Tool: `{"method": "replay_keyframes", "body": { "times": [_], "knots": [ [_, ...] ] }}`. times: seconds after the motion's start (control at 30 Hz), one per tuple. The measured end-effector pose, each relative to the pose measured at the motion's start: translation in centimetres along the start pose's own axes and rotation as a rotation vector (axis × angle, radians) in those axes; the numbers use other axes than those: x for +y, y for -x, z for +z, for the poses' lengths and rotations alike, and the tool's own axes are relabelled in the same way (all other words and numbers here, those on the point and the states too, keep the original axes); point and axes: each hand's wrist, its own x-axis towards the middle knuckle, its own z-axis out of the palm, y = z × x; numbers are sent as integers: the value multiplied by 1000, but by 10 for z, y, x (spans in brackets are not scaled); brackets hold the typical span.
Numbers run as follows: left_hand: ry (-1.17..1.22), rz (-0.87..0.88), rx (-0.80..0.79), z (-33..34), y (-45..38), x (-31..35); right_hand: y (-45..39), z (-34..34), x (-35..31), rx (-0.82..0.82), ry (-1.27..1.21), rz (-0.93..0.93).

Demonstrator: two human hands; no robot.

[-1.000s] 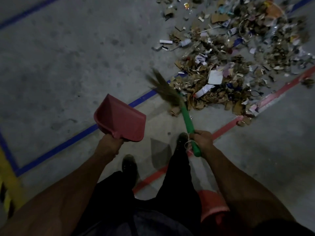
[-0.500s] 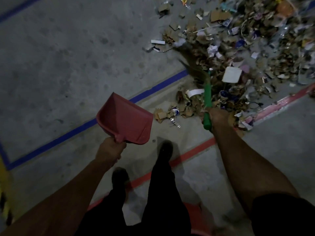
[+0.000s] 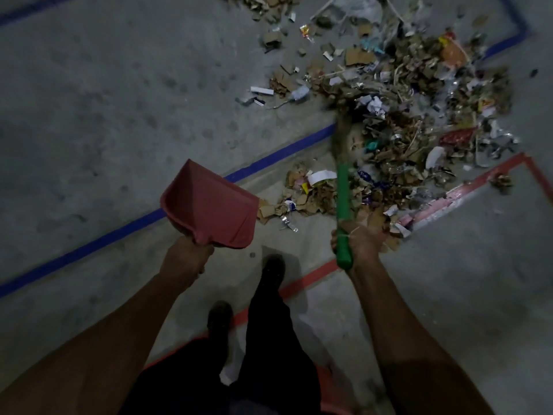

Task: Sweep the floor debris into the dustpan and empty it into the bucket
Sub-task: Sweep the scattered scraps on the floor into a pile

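At two o'clock on the floor lies the debris (image 3: 404, 121), the broom (image 3: 341, 187) bristles blurred in its near edge. Right hand (image 3: 357, 242) grips the green handle; left hand (image 3: 187, 259) holds the red dustpan (image 3: 209, 208) raised, apparently empty. Gathering seems under way; next the pan must go down at the pile's ten o'clock edge. No bucket shows plainly.
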Motion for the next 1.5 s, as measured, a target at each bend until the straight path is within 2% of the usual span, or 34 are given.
{"method": "replay_keyframes", "body": {
  "times": [0.13, 0.23, 0.4, 0.6, 0.77, 0.87, 0.97, 1.13, 1.23, 1.33, 1.5],
  "knots": [
    [19, 50, -14, -18, 15, -20, 61, 5, 53, -74, 14, 13],
    [26, 57, -34, -35, 24, -43, 98, 3, 100, -84, 165, -52],
    [49, 29, -22, -58, 42, -85, 149, -11, 171, -197, 410, -78],
    [51, 18, -32, -73, 55, -130, 153, -35, 203, -145, 671, -44],
    [39, 26, -22, -80, 57, -158, 124, -50, 180, 29, 388, -17],
    [44, 45, -18, -80, 61, -170, 121, -49, 177, 61, 269, -69],
    [86, 45, -28, -78, 66, -178, 148, -48, 195, 16, 308, -105],
    [118, 66, -45, -77, 73, -180, 175, -47, 244, -106, 442, -61],
    [115, 77, -40, -78, 76, -182, 171, -46, 246, -141, 532, -20],
    [94, 80, -24, -82, 76, -183, 153, -44, 230, -92, 529, -38],
    [74, 76, 13, -88, 71, -190, 129, -29, 198, 36, 339, -103]
  ]
}}
